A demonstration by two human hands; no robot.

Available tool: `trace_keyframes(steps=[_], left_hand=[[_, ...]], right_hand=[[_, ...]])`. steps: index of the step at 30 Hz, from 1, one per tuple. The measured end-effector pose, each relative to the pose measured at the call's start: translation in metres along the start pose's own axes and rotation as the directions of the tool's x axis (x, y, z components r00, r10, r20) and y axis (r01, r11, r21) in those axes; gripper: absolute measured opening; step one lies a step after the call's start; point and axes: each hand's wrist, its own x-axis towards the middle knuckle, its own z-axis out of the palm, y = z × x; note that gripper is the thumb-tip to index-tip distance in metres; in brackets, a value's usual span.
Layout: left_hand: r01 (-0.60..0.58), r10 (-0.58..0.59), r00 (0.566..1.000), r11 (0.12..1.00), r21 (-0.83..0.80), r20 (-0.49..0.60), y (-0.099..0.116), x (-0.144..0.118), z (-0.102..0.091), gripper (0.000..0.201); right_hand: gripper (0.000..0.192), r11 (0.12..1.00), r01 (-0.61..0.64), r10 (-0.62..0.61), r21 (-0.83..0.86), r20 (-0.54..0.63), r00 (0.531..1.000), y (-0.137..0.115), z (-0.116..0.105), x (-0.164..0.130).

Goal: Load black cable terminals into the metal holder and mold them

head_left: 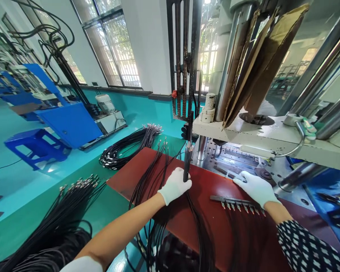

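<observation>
My left hand (pixel 175 185), in a white glove, is closed around a bundle of black cables (pixel 186 166) above the red-brown board (pixel 206 223). Their upper ends point toward the press and their lengths hang down over the board. My right hand (pixel 256 189), also gloved, is at the board's far edge with thumb and fingers apart. Beside its fingertips lies a dark narrow bar (pixel 225 172); whether they touch it I cannot tell. Just left of and below that hand, a metal strip (pixel 229 199) lies on the board with several cable ends in a row along it.
The press (pixel 272 138), with steel columns and cardboard sheets (pixel 260 64), stands ahead on the right. Coiled black cables (pixel 121 151) and another cable bundle (pixel 62 211) lie on the green surface (pixel 82 189) at left. Farther off are a blue stool (pixel 38 143) and blue machine (pixel 69 122).
</observation>
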Motion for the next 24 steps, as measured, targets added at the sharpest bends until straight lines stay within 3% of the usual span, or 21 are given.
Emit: trace_keyframes(steps=[4,7,10,14,18,21,24], left_hand=[[0.105,-0.091,0.994,0.947,0.303,-0.059,-0.017,-0.004,-0.024,0.039],[0.163,-0.159,0.986,0.918,0.362,-0.040,-0.028,-0.002,-0.035,0.046],[0.139,-0.131,0.990,0.959,0.247,-0.047,-0.026,0.002,-0.031,0.049],[0.063,-0.062,0.998,0.994,0.092,-0.011,-0.009,0.015,-0.005,0.054],[0.087,-0.087,0.996,0.996,0.001,-0.031,0.002,0.030,0.016,0.065],[0.126,-0.130,0.991,0.987,-0.098,-0.030,0.003,0.037,0.012,0.058],[0.178,-0.171,0.984,0.957,-0.230,0.049,0.004,0.040,-0.012,0.041]], right_hand=[[0.044,1.000,0.007,-0.007,0.003,-0.005,1.000,0.000,0.002,0.000],[0.046,1.000,0.000,0.000,-0.007,-0.026,1.000,0.000,0.003,-0.002],[0.048,1.000,-0.013,0.012,-0.010,-0.035,0.999,0.000,0.003,-0.004],[0.048,1.000,-0.017,0.017,-0.004,-0.033,0.999,0.000,0.004,-0.004],[0.049,1.000,-0.012,0.012,-0.006,-0.030,0.999,0.001,0.005,-0.004],[0.048,1.000,-0.005,0.005,-0.023,-0.037,0.999,0.003,0.006,-0.003],[0.048,1.000,0.013,-0.014,-0.011,-0.047,0.999,0.004,0.007,-0.004]])
